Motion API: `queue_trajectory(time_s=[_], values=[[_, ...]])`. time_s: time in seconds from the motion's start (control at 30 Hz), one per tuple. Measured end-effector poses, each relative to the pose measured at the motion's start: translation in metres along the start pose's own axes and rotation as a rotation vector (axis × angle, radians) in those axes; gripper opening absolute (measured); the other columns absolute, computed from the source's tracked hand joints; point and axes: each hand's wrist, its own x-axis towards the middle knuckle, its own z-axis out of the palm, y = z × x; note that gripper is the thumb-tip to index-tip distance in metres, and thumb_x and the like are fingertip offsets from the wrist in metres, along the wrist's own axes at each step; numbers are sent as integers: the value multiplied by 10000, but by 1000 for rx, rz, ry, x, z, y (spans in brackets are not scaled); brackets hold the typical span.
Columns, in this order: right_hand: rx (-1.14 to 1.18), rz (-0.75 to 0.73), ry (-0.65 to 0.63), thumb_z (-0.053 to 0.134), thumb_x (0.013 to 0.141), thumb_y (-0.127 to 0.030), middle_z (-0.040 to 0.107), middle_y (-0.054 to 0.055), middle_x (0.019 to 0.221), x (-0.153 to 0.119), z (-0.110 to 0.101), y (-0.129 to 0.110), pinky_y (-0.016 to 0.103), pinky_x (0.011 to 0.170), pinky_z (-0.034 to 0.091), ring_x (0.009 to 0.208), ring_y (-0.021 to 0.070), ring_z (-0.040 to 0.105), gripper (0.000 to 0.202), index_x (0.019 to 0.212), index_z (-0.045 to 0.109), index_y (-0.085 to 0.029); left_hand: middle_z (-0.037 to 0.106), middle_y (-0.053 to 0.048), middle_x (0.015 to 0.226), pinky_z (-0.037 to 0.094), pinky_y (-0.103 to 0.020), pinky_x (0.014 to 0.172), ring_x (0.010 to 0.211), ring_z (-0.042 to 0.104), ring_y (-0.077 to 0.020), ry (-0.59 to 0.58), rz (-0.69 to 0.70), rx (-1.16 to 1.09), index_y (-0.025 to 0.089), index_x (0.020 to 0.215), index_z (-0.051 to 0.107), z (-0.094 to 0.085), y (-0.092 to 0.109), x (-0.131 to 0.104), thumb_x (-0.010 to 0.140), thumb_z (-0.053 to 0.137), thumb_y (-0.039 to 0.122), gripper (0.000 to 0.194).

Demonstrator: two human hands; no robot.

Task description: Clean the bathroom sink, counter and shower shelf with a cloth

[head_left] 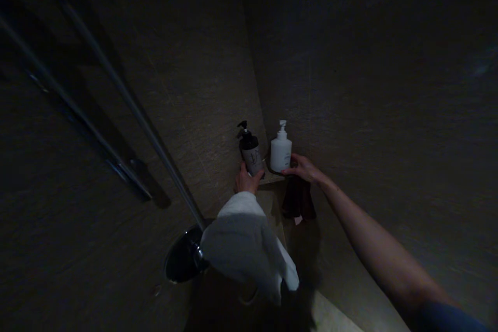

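Note:
In the corner, a dark pump bottle (252,155) with a grey label and black pump leans slightly on a small shelf (272,179). My left hand (246,180) grips its lower part, thumb and fingers on opposite sides. A white cloth (245,244) hangs draped over my left wrist and forearm. Beside the dark bottle stands a white pump bottle (280,155), upright. My right hand (304,168) clasps its right side near the base, with some fingers hidden behind it. Between the two bottles there is a narrow gap.
A dark reddish cloth (299,199) with a pale tag hangs below my right hand. To the left, a metal pipe (140,114) runs down to a round chrome fitting (184,257). Tiled walls (350,88) meet behind the bottles. The light is dim.

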Motion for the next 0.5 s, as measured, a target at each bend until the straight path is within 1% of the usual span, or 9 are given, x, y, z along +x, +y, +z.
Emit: queue_trajectory(time_s=[0.07,0.13,0.2,0.27,0.33,0.37,0.43,0.47,0.5], values=[[37,-9,-10,831,661,-406,703,103,1244,0,0,2,389,1012,505,1110,260,662,673,1235,622,-122,669,-169,1330,497,-427,1006,1216,642,-314,9,-12,-24,209,1479,419,2,-1,-5,771,793,407,825],[-7,-12,-11,831,665,-402,700,101,1254,0,1,1,408,1022,502,1124,270,658,662,1235,628,-133,645,-163,1360,485,-419,1027,1226,629,-305,51,-9,-37,201,1478,399,3,-2,-14,777,792,376,823],[-105,8,1,833,667,-369,707,100,1239,1,2,-2,424,1017,505,1121,281,660,630,1224,643,-145,610,-167,1386,465,-407,1059,1271,589,-294,130,23,-54,175,1435,428,3,-3,-24,797,776,351,748],[-226,39,14,837,669,-331,714,103,1224,2,3,-7,424,1003,510,1115,290,663,604,1219,655,-161,597,-170,1367,448,-389,1080,1291,560,-280,216,55,-83,156,1363,478,2,-4,-36,823,752,331,631],[-342,65,20,840,667,-309,720,110,1207,3,3,-14,415,982,516,1097,296,670,575,1199,667,-173,612,-157,1312,444,-371,1078,1265,564,-264,269,74,-130,159,1294,517,1,-5,-49,837,732,307,526],[-390,71,18,841,669,-307,721,114,1200,3,3,-17,411,974,517,1089,298,674,557,1183,672,-178,619,-151,1288,445,-366,1074,1247,571,-257,277,79,-159,161,1266,531,2,-5,-55,834,732,290,493],[-459,80,21,847,662,-311,725,119,1183,1,3,-22,414,973,512,1081,306,677,535,1153,676,-185,643,-138,1243,456,-364,1055,1203,593,-247,243,71,-232,165,1227,550,4,-8,-67,821,736,255,455],[-478,77,37,855,648,-319,725,122,1180,-2,4,-23,421,978,508,1087,311,675,552,1152,670,-188,661,-131,1211,467,-369,1037,1167,612,-244,189,51,-270,166,1204,563,6,-10,-74,816,738,249,434],[-477,66,72,862,635,-333,721,124,1188,-6,6,-25,428,987,502,1104,315,669,583,1162,658,-191,678,-126,1177,478,-379,1018,1129,628,-247,111,22,-306,166,1174,580,9,-13,-81,805,748,255,415]])
